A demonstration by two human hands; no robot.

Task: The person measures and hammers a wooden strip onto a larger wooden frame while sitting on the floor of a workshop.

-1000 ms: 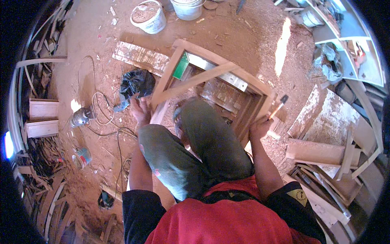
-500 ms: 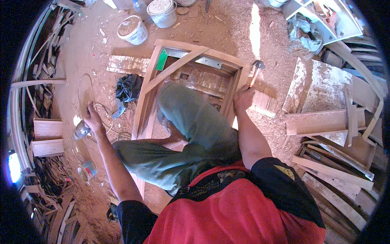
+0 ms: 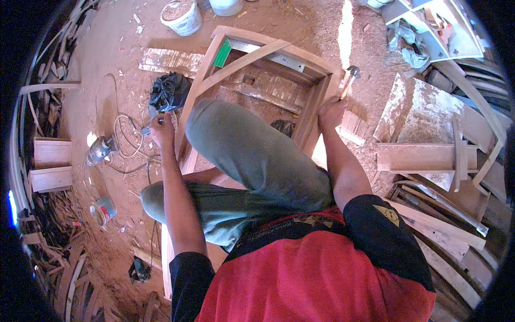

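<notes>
A hammer with a dark head and a light handle is in my right hand, closed round the handle by the right side of a wooden frame. My left hand is over the ground left of the frame, fingers curled; what they hold, if anything, is hidden. Just beyond it lies a black plastic bag, with a blue-grey piece beside the fingers. A try square with a green stock and a metal blade lies along the frame's far corner, partly under a diagonal wooden brace.
A corded power tool lies to the left, its cable looped near my left hand. Farther left stands a small tin. A white bucket is at the back. Boards and scrap wood lie on the right. My bent legs reach into the frame.
My left hand has moved right, from near the power tool to beside the black bag, and its fingers have curled. My right hand still grips the hammer. The view has shifted a little.
</notes>
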